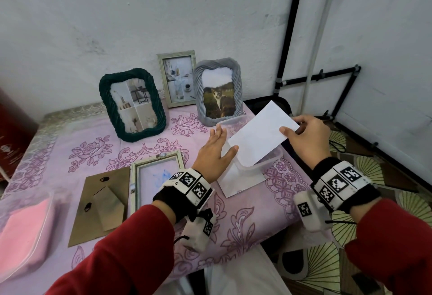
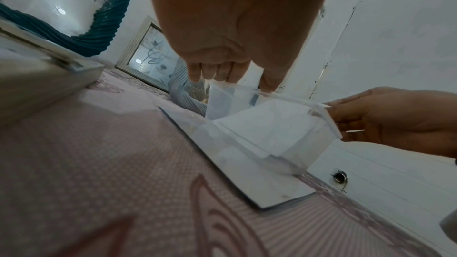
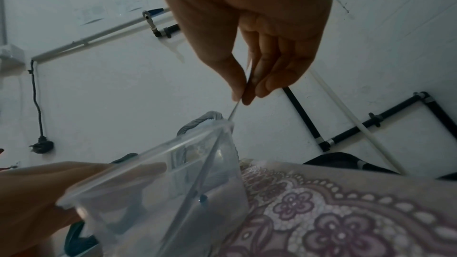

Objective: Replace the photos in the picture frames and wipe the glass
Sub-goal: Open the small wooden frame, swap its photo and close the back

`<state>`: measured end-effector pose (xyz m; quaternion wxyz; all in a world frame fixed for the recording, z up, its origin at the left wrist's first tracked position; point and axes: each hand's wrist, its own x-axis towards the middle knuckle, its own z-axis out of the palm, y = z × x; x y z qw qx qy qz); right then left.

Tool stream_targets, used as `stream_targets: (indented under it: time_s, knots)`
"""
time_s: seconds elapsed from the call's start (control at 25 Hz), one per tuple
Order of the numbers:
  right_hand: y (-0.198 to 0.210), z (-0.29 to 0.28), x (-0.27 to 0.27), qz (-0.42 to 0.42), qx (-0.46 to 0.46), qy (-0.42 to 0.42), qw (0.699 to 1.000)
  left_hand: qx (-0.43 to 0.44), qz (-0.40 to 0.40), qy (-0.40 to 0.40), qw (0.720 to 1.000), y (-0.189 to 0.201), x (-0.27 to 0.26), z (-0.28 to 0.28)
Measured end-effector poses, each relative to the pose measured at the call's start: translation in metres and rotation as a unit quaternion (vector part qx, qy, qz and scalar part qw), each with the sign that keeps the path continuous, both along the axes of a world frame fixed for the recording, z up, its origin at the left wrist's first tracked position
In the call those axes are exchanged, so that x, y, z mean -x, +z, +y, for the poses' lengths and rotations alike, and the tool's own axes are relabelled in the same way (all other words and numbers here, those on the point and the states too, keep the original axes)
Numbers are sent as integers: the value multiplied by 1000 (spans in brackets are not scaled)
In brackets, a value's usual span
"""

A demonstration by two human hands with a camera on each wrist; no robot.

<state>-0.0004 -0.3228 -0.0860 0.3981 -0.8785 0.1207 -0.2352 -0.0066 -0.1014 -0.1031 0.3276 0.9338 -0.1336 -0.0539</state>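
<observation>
two hands at the clear plastic box [image 1: 261, 161] on the table's [image 1: 145, 213] right edge: right hand [image 1: 306, 138] pinches a white photo [image 1: 261, 133] (blank back up), lower end inside the box; left hand [image 1: 214, 154] flat, fingers straight against the box's left side. empty frame [image 1: 154, 177] lies face down nr left wrist.

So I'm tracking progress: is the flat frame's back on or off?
Off: the cardboard back lies beside the flat frame.
</observation>
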Motion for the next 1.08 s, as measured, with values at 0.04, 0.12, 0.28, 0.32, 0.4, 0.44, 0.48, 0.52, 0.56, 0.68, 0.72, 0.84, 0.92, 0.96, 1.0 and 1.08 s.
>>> stream_targets:
  time_s: [0.04, 0.12, 0.28, 0.32, 0.4, 0.44, 0.48, 0.52, 0.56, 0.68, 0.72, 0.84, 0.92, 0.96, 1.0, 1.08]
  knots:
    - [1, 0, 0, -9, -3, -4, 1000, 2, 1, 0, 1000, 0, 0, 0]
    - [3, -2, 0, -29, -6, -10, 1000, 8, 2, 0, 1000, 1, 0, 1]
    - [11, -2, 3, -75, -3, 0, 997, 14, -1, 0, 1000, 2, 1, 0]
    - [14, -1, 3, -84, -20, 11, 996, 14, -1, 2, 1000, 2, 1, 0]
    - [19, 4, 3, -96, -50, 37, 993, 13, -1, 6, 1000, 4, 1, 0]
    - [21, 6, 3, -104, -57, 44, 992, 13, -3, 8, 1000, 5, 1, 0]
    - [23, 9, 3, -113, -62, 47, 991, 14, -5, 10, 1000, 5, 2, 1]
    - [25, 11, 3, -122, -68, 51, 989, 16, -8, 11, 1000, 7, 2, 1]
    - [27, 15, 4, -129, -77, 59, 987, 20, -10, 13, 1000, 8, 2, 2]
    - [34, 25, 4, -137, -116, 96, 979, 54, -20, 16, 998, 13, 4, 6]
    - [36, 28, 4, -136, -126, 105, 977, 73, -28, 17, 997, 15, 5, 8]
    - [45, 39, 3, -159, -108, 120, 974, 159, -60, 16, 985, 26, 8, 12]
    - [53, 46, 4, -187, -103, 132, 968, 220, -69, 19, 973, 36, 9, 14]
    - [57, 50, 4, -199, -103, 140, 964, 250, -70, 23, 965, 42, 10, 16]
    - [60, 54, 5, -206, -107, 148, 961, 280, -70, 27, 957, 48, 11, 18]
    - [65, 66, 6, -205, -133, 166, 955, 329, -76, 30, 941, 58, 13, 24]
